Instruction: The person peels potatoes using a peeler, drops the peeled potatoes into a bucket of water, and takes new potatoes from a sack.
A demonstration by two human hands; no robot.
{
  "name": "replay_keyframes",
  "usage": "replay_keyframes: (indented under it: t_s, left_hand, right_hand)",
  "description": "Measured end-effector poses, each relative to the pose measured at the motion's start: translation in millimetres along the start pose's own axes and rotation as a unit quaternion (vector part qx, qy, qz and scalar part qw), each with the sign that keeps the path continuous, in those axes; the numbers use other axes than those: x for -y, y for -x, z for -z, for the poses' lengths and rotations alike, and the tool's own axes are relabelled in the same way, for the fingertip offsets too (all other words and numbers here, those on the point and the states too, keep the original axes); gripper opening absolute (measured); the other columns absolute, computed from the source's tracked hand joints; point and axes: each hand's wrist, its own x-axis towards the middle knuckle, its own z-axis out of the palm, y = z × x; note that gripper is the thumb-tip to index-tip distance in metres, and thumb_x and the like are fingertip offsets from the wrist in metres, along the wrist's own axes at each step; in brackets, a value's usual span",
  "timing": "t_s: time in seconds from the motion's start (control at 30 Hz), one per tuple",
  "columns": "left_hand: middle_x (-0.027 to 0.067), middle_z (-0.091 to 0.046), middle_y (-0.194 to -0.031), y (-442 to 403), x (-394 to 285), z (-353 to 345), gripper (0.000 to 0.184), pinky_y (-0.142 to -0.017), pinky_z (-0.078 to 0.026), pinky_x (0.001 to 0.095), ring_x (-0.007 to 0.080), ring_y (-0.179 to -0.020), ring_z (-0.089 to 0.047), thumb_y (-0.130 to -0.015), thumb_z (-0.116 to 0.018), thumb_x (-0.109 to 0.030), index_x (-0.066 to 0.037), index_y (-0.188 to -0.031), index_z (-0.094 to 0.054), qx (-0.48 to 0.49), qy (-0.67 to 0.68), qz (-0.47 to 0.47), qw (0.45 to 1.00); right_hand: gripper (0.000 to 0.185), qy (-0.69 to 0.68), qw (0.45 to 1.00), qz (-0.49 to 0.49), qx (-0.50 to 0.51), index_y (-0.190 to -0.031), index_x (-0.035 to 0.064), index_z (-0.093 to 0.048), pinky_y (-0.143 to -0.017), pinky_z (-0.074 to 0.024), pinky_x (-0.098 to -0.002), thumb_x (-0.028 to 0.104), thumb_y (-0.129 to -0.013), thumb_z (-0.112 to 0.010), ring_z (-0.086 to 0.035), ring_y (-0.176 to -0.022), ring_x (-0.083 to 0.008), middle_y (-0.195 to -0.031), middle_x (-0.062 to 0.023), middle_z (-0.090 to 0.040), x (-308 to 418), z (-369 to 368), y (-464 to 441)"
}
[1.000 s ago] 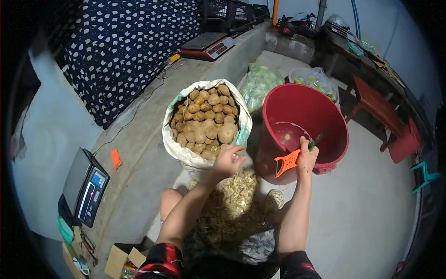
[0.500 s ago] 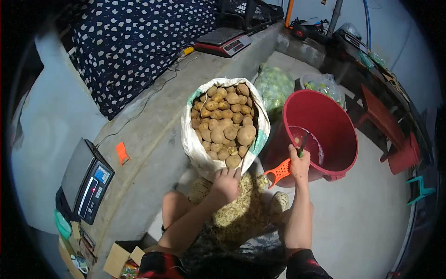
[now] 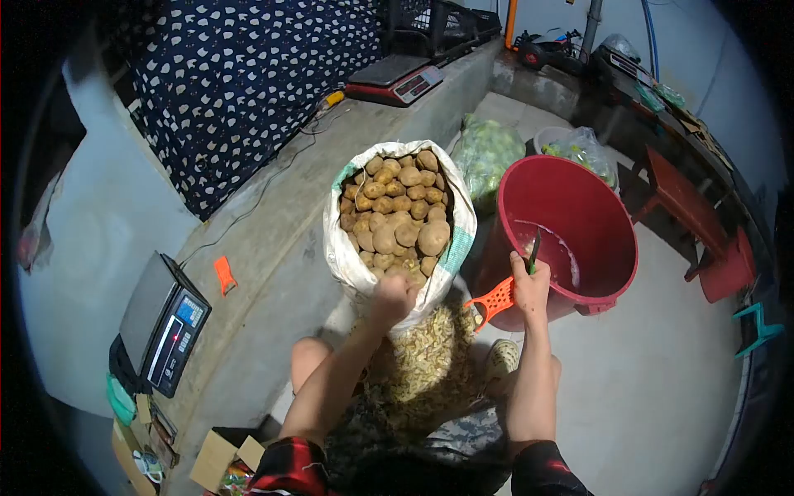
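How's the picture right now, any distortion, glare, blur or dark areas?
Head view: edges bend and corners go black; head view: peelings brightly lit in part, shadowed lower down; head view: left hand slightly soft, possibly motion blur, while potatoes look clearer.

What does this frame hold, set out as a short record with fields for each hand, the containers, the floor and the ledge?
Left hand: at the near rim of a white woven sack; fingers hidden, grip unclear
Right hand: holds an orange plastic peeler and a green-handled knife
Sack contents: brown, rounded potatoes
Other container: round red plastic bucket, right of the sack
Floor: pale peelings heaped on the sack's near side
Grey concrete ledge: black digital scale, red-and-grey scale
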Motion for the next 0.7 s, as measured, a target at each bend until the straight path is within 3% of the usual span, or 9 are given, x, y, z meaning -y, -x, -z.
replay_keyframes:
  t_s: [0.03, 0.17, 0.23, 0.47, 0.57, 0.63, 0.67, 0.7]
  left_hand:
    - [0.0210, -0.056, -0.110, -3, -9, 11, 0.054, -0.091, -0.044, 0.0460, 0.0375, -0.103, -0.053, -0.077, -0.071, -0.030, -0.003, -0.122, -0.057, -0.074, -0.045, -0.020, 0.996]
    - [0.0223, -0.055, -0.110, -6, -16, 3, 0.052, -0.092, -0.044, 0.0472, 0.0415, -0.102, -0.053, -0.078, -0.070, -0.028, -0.004, -0.121, -0.057, -0.124, -0.145, -0.072, 0.979]
    - [0.0220, -0.055, -0.111, -6, -23, 4, 0.052, -0.094, -0.043, 0.0477, 0.0436, -0.105, -0.053, -0.078, -0.070, -0.026, -0.004, -0.122, -0.056, -0.062, -0.164, -0.048, 0.983]
    - [0.0262, -0.056, -0.118, -12, -21, 5, 0.056, -0.097, -0.042, 0.0483, 0.0436, -0.114, -0.051, -0.079, -0.069, -0.026, -0.001, -0.125, -0.052, -0.008, -0.135, -0.005, 0.991]
    - [0.0233, -0.059, -0.119, -13, -8, 9, 0.049, -0.094, -0.044, 0.0455, 0.0390, -0.110, -0.056, -0.083, -0.067, -0.024, 0.002, -0.122, -0.053, 0.006, -0.096, -0.001, 0.995]
    - [0.0183, -0.061, -0.117, -26, 26, 0, 0.047, -0.086, -0.048, 0.0446, 0.0354, -0.104, -0.060, -0.087, -0.066, -0.025, 0.001, -0.123, -0.051, 0.007, 0.197, 0.038, 0.980]
    - [0.0178, -0.058, -0.125, -16, 4, 21, 0.044, -0.088, -0.050, 0.0425, 0.0310, -0.110, -0.059, -0.093, -0.057, -0.018, 0.001, -0.131, -0.045, 0.073, 0.376, 0.106, 0.918]
    - [0.0178, -0.058, -0.125, -8, -7, 30, 0.044, -0.088, -0.050, 0.0425, 0.0310, -0.110, -0.059, -0.093, -0.057, -0.018, 0.001, -0.131, -0.045, 0.076, 0.374, 0.104, 0.918]
  right_hand:
    - [0.045, 0.003, 1.000, 0.007, -0.006, -0.054, 0.0022, -0.041, -0.047, -0.0262, -0.0327, 0.022, -0.089, -0.063, -0.032, -0.051, -0.0077, -0.050, 0.0029, -0.035, 2, 2, 0]
    - [0.044, 0.019, 1.000, 0.017, -0.017, -0.056, 0.0012, -0.044, -0.047, -0.0274, -0.0330, 0.022, -0.088, -0.064, -0.033, -0.051, -0.0079, -0.050, 0.0019, -0.036, 1, 8, 1]
    - [0.043, 0.020, 0.999, 0.022, -0.019, -0.056, 0.0004, -0.044, -0.047, -0.0281, -0.0333, 0.022, -0.088, -0.064, -0.034, -0.051, -0.0083, -0.050, 0.0008, -0.036, 2, 11, 0]
    - [0.041, 0.031, 0.999, 0.037, -0.015, -0.058, -0.0026, -0.046, -0.048, -0.0303, -0.0347, 0.021, -0.086, -0.064, -0.035, -0.051, -0.0097, -0.050, -0.0047, -0.035, 0, 12, 3]
    - [0.041, 0.039, 0.998, 0.039, -0.012, -0.059, -0.0039, -0.047, -0.048, -0.0313, -0.0360, 0.022, -0.086, -0.065, -0.036, -0.050, -0.0116, -0.050, -0.0081, -0.037, 6, 11, 6]
    - [0.041, 0.049, 0.997, 0.055, -0.016, -0.060, -0.0043, -0.047, -0.048, -0.0317, -0.0366, 0.022, -0.086, -0.065, -0.037, -0.050, -0.0128, -0.050, -0.0097, -0.039, 2, 11, 6]
    - [0.041, 0.061, 0.996, 0.070, -0.017, -0.060, -0.0048, -0.048, -0.048, -0.0322, -0.0372, 0.023, -0.085, -0.065, -0.037, -0.050, -0.0139, -0.049, -0.0113, -0.040, 0, 11, 5]
    - [0.041, 0.061, 0.996, 0.069, -0.021, -0.060, -0.0048, -0.048, -0.048, -0.0322, -0.0372, 0.023, -0.085, -0.065, -0.037, -0.050, -0.0139, -0.049, -0.0113, -0.040, -1, 11, 5]
